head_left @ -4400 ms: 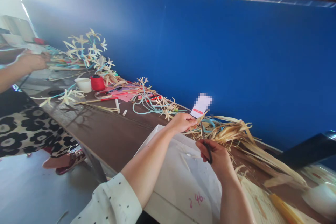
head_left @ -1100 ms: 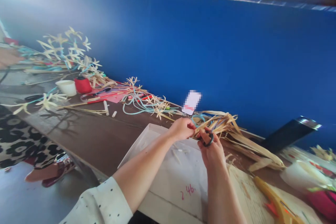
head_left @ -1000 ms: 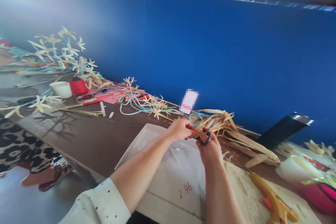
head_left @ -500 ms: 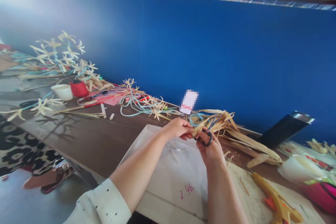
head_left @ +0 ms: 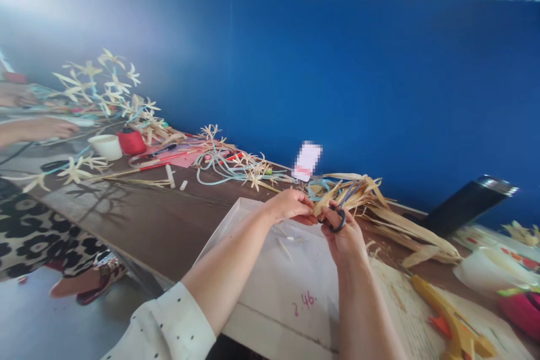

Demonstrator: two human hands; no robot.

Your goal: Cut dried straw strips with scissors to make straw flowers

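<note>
My left hand [head_left: 293,206] pinches a pale strip of dried husk [head_left: 324,202] above the far part of a white box lid [head_left: 274,287]. Close beside it, my right hand [head_left: 343,236] has its fingers in the dark handle loops of a pair of scissors [head_left: 338,219]; the blades are mostly hidden by the fingers and husk. The two hands nearly touch at the strip. Just behind them lies a heap of dried husks [head_left: 367,191], spreading to the right across the brown table [head_left: 198,225].
A yellow glue gun [head_left: 453,315] lies at right, near a white bowl [head_left: 491,270] and a tilted black flask [head_left: 468,205]. Husk flowers [head_left: 255,171] on blue stems lie left of the box lid. At far left another person's hand [head_left: 48,128] rests over the table. A blue partition [head_left: 337,67] stands behind.
The view has shifted slightly, so most things sit a little to the right. The other person's hand has come into view at far left. My hands keep their hold on the husk and scissors.
</note>
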